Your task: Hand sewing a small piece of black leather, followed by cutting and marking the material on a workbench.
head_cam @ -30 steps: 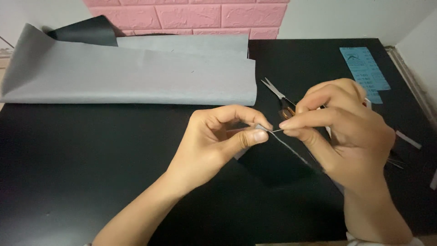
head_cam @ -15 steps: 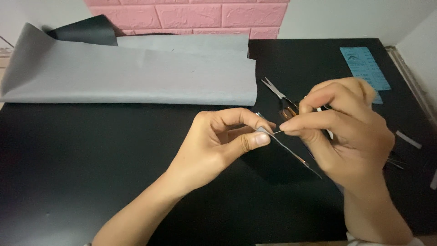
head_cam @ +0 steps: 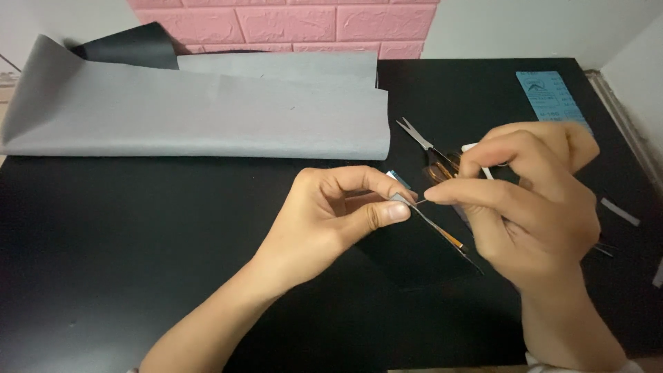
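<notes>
My left hand (head_cam: 324, 214) pinches the upper corner of a small black sheet piece (head_cam: 414, 252) between thumb and forefinger, holding it just above the black table (head_cam: 138, 242). My right hand (head_cam: 532, 200) meets it from the right. Its thumb and forefinger are closed on a thin needle (head_cam: 420, 202) right at the pinched corner. A pale edge with a small orange mark runs down the piece's right side under my right hand. Any thread is too fine to make out.
A large folded grey sheet (head_cam: 207, 110) lies across the back left, with a black sheet (head_cam: 131, 47) behind it. Small scissors (head_cam: 423, 141) lie just beyond my hands. A blue card (head_cam: 549, 93) sits at the back right. A pink brick wall (head_cam: 311, 21) bounds the far edge.
My right hand's fingertips have dropped slightly toward the pinched corner. My left hand keeps the same grip in about the same place.
</notes>
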